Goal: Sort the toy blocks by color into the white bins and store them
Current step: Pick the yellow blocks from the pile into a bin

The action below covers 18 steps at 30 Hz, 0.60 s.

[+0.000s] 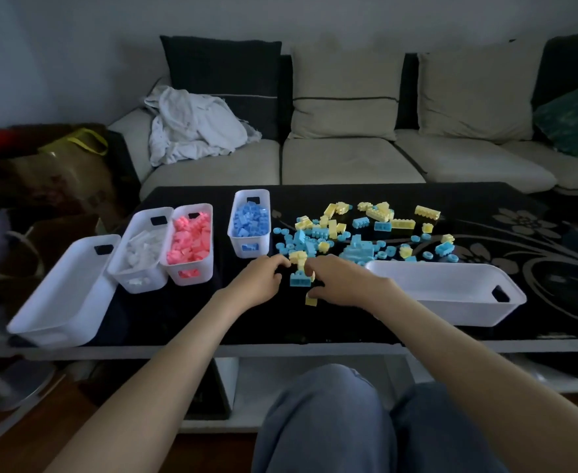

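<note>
On the black counter (178, 319), near its front edge, a small yellow-and-blue stack (299, 271) of joined blocks is held between both hands. The left hand (258, 279) is placed at the stack's left side, w/ its fingers (280, 261) curled & pinching the yellow upper part. The right hand (340, 283) is placed at the right side, its fingers also curled round the stack; which piece exactly is pinched by them cannot be told. A single yellow block (311, 299) is seen on the counter just under the right hand.

Behind the hands, a loose pile (366, 233) of blue & yellow blocks is spread over the middle of the counter. To the L of it, a blue-block bin (243, 252) is stood upright. Further L, a pink-block bin (175, 278) & a white-block bin (156, 279) are set touching each other, and an empty bin (66, 291) is laid at the L corner, next to the white-block one. On the R side, a long empty bin (451, 291) is placed just beside the right forearm. Behind the counter a sofa (349, 158) w/ a crumpled white cloth (192, 128) is seen.
</note>
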Each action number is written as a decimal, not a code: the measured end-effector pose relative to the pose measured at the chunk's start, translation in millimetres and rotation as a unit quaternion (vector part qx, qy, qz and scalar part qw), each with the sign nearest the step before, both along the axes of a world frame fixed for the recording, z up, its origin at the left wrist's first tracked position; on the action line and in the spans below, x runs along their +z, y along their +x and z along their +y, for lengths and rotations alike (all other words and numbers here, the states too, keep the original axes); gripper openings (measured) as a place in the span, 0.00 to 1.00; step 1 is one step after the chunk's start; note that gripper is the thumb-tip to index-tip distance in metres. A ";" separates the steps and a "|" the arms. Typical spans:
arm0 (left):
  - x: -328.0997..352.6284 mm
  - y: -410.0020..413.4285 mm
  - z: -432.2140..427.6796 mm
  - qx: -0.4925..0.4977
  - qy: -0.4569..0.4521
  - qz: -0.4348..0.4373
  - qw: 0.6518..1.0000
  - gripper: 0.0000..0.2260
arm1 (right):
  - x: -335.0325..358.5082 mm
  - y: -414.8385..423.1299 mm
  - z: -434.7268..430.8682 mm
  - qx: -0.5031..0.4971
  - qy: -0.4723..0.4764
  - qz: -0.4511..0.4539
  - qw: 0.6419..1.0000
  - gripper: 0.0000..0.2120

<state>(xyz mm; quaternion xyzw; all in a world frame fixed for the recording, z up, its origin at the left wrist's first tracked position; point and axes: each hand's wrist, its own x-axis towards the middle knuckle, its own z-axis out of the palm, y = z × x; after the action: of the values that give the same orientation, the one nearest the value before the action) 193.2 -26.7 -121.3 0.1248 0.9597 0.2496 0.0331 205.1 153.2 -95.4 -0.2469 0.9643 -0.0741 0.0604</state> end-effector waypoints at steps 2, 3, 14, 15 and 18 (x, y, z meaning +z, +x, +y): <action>-6.7 -1.6 -4.9 -0.005 -0.005 0.000 1.000 0.17 | -13.1 -3.6 -13.3 -0.028 0.014 -0.021 0.999 0.24; -10.8 -2.7 -6.5 -0.011 -0.009 -0.001 1.000 0.18 | -18.5 -5.8 -18.4 -0.046 0.017 -0.038 0.998 0.26; -33.8 -8.8 5.1 -0.041 -0.074 0.103 0.991 0.12 | -42.7 -37.8 -15.5 -0.152 -0.083 -0.071 0.982 0.06; -32.8 -9.6 3.7 -0.038 -0.079 0.116 0.989 0.10 | -42.4 -38.4 -15.5 -0.167 -0.099 -0.066 0.979 0.07; -27.9 -11.7 -4.3 -0.026 -0.097 0.121 0.988 0.06 | -43.1 -40.6 -17.2 -0.179 -0.121 -0.049 0.975 0.16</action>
<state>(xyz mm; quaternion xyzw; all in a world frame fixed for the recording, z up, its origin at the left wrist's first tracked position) 181.5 -31.0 -149.2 0.1750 0.9727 0.1379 -0.0646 164.5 136.0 -138.5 -0.0723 0.9725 -0.2121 0.0629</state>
